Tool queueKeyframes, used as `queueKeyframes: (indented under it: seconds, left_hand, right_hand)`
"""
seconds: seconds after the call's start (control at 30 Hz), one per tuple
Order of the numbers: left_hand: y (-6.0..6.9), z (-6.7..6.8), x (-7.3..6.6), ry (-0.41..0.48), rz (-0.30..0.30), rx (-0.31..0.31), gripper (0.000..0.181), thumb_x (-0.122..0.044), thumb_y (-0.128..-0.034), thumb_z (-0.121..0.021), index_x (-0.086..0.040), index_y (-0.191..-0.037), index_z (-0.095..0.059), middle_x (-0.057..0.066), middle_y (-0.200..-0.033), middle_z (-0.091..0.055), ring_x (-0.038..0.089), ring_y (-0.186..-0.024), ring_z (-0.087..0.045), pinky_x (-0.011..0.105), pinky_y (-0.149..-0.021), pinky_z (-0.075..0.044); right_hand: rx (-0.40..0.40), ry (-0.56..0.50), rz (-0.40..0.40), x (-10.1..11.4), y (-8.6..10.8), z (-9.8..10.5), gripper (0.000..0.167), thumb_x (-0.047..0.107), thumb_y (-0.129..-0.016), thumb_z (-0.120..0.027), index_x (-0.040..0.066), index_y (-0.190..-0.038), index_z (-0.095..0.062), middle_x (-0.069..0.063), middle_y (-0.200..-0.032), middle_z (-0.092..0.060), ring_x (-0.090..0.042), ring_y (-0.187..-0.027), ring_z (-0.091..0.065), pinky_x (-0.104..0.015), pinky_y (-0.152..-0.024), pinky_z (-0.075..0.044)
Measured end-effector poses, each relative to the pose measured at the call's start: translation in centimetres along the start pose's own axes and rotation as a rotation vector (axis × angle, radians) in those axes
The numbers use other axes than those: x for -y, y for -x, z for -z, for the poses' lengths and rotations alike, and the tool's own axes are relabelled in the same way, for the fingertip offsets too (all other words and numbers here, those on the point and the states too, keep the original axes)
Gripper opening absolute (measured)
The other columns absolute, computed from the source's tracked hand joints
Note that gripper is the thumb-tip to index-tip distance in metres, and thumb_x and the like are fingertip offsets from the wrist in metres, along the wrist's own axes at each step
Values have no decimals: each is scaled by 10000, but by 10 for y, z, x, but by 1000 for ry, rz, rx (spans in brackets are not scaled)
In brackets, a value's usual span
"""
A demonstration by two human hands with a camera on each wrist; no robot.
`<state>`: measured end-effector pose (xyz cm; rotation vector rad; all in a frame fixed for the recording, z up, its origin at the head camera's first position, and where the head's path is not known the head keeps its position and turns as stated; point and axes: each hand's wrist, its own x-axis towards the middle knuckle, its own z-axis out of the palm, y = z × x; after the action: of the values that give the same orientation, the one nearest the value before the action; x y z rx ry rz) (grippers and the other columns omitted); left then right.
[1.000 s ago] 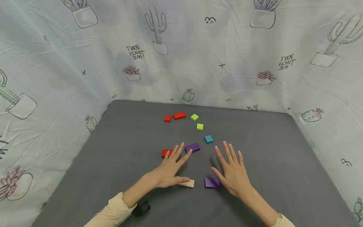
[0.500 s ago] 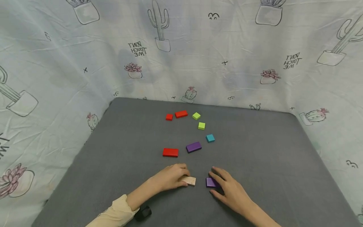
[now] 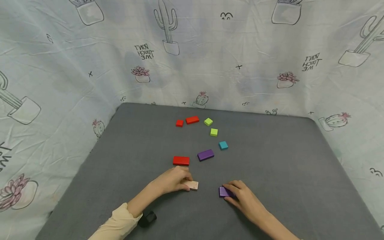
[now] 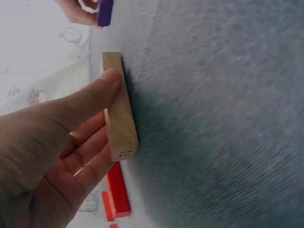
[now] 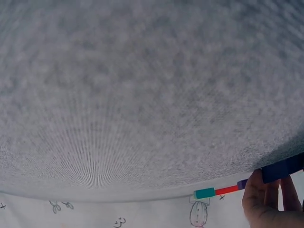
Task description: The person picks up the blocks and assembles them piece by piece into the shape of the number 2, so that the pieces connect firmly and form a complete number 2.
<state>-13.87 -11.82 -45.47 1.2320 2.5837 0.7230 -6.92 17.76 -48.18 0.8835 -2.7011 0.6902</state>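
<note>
Head view: well in from the far edge of the grey table (image 3: 270,166), the left hand (image 3: 172,180) pinches a wooden block (image 3: 193,185), while the right hand (image 3: 244,200) grips a purple block (image 3: 223,192), nearer the right edge. A small red block (image 3: 179,123) lies towards the far edge. Left wrist view: that grip is narrow, holding the wooden block by its long sides. Right wrist view: the right grip holds the purple block, a teal block (image 5: 204,193) beyond.
</note>
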Motion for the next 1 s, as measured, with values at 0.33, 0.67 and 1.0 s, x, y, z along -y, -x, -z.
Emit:
queueKeyframes:
  seconds: [0.33,0.67,1.0]
  left_hand:
    - [1,-3,-1,19,50,5,213,-219,-729,-824,-114,-892,-734,-69,-790,-594,5,-651,-444,164,-596,-399]
    - [-2,-4,2,38,56,-1,230,-220,-725,-830,-104,-900,-736,-65,-785,-599,0,-649,-456,168,-601,-415]
    - [-1,-7,2,46,68,-14,223,-225,-717,-832,-108,-882,-738,-59,-775,-599,3,-644,-461,175,-601,-419]
  right_hand:
    - [-40,-87,-84,-2,-8,20,312,88,-714,-824,21,-998,-714,2,-943,-646,-119,-844,-612,-270,-709,-518]
    - [-49,-120,-123,11,-22,32,304,109,-711,-835,61,-991,-727,24,-949,-646,-108,-852,-618,-268,-713,-520]
    - [-6,-108,-53,21,-43,25,313,146,-755,-809,59,-1041,-715,9,-971,-647,-116,-875,-607,-284,-729,-515]
